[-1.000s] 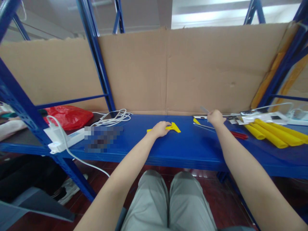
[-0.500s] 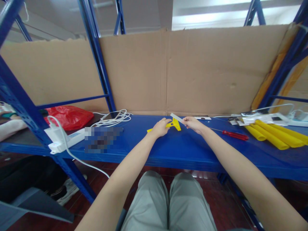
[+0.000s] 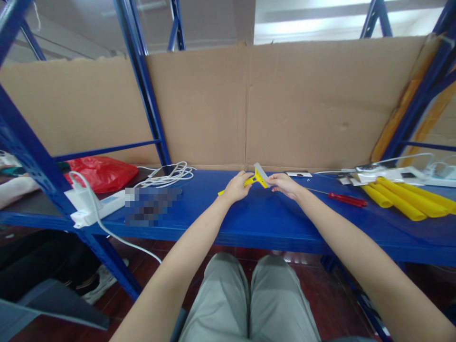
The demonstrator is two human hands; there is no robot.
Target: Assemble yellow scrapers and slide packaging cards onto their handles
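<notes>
Here, we have the scraper (image 3: 256, 177) over the worktop (image 3: 245, 216), grasped by our left grip (image 3: 236, 188); its head (image 3: 261, 180) faces our right grip (image 3: 284, 184), which pinches the blade (image 3: 262, 173), its length crosswise to the handle (image 3: 250, 181).

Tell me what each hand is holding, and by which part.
The left hand holds the yellow tool by its handle; the right hand holds the grey strip by its near end.
</notes>
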